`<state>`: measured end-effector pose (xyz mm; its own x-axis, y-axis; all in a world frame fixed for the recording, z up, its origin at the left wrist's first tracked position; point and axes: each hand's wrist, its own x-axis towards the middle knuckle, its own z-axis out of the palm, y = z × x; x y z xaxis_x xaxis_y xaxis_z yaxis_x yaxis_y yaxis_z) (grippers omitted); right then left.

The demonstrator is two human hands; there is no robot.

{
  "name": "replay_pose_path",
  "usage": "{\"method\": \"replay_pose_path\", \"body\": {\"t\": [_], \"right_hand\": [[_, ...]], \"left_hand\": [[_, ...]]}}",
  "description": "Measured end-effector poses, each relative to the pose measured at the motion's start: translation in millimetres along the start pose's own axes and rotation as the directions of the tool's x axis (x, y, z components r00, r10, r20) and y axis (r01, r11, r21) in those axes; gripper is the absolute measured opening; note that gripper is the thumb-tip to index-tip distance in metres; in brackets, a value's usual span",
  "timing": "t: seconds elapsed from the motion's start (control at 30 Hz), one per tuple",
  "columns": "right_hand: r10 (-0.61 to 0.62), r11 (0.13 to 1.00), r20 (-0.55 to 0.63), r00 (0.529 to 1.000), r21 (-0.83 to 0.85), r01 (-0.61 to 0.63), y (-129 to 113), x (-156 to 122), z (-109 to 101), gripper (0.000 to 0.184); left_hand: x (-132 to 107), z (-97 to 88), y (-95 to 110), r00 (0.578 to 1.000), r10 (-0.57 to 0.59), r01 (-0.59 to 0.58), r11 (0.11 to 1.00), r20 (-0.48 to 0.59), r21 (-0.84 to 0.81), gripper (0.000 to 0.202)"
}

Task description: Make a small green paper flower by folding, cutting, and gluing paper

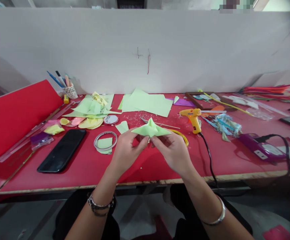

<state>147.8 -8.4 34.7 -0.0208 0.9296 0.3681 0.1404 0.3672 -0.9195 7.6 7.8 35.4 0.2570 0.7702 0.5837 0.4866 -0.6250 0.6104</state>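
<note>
Between my two hands is a folded light green paper (151,129), with a raised point in its middle and a flat tip out to each side. My left hand (127,148) pinches its left part, thumb in front at the lower middle. My right hand (173,150) grips the right part in the same way, its thumb close to the other. Both hands hold the paper just above the red table. Behind it lie scissors (143,120), partly hidden, and a thin stick (167,126). A yellow ring (183,136) shows beyond my right hand.
A yellow glue gun (194,119) with a black cord stands right, near tassels (226,125) and a purple power strip (262,148). Left are a black phone (62,150), a tape roll (105,133) and a pen cup (70,91). Green paper sheets (154,103) lie along the white partition (97,50).
</note>
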Motion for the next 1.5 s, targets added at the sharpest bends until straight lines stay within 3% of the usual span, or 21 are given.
{"method": "replay_pose_path", "body": {"t": [0.2,0.4,0.57,0.8,0.93,1.17,1.3,1.4,1.5], "right_hand": [[-0.013,0.998,0.012,1.000,-0.063,0.014,-0.8,1.8,-2.7,0.010],[-0.124,0.951,0.236,0.964,-0.247,0.183,-2.6,3.2,-15.6,0.005],[-0.124,0.926,0.347,0.930,-0.297,0.234,-4.5,3.9,-20.8,0.010],[-0.029,0.996,0.200,0.979,-0.074,0.044,-2.0,2.0,-19.4,0.006],[-0.073,0.993,0.113,0.991,-0.087,0.083,-5.7,-0.2,-16.2,0.007],[-0.137,0.975,0.128,0.982,-0.157,0.157,-6.8,0.7,-15.0,0.007],[-0.224,0.945,0.060,0.973,-0.229,0.232,-2.5,2.6,-14.5,0.007],[-0.233,0.949,0.044,0.972,-0.207,0.237,-0.1,3.4,-14.3,0.007],[-0.238,0.958,0.053,0.970,-0.148,0.244,0.6,3.3,-13.2,0.009]], "left_hand": [[0.2,2.4,-1.1,1.000,-0.003,0.002,1.000,0.020,0.007,0.019],[2.3,-8.7,-1.4,0.984,0.048,-0.049,0.999,0.171,0.005,0.011],[3.5,-11.1,1.2,0.984,0.031,-0.019,0.997,0.173,-0.074,0.015],[3.2,-11.4,1.8,0.983,-0.028,0.048,0.993,0.181,-0.107,0.015],[1.9,-10.5,2.3,0.981,-0.068,0.104,0.975,0.182,-0.195,0.017],[2.0,-9.1,5.3,0.973,-0.138,0.183,0.949,0.185,-0.256,0.020],[1.9,-10.2,8.2,0.968,-0.159,0.212,0.930,0.192,-0.300,0.029],[1.1,-10.2,9.3,0.965,-0.141,0.218,0.901,0.221,-0.376,0.031],[0.3,-9.1,10.0,0.966,-0.149,0.218,0.910,0.213,-0.351,0.027]]}}
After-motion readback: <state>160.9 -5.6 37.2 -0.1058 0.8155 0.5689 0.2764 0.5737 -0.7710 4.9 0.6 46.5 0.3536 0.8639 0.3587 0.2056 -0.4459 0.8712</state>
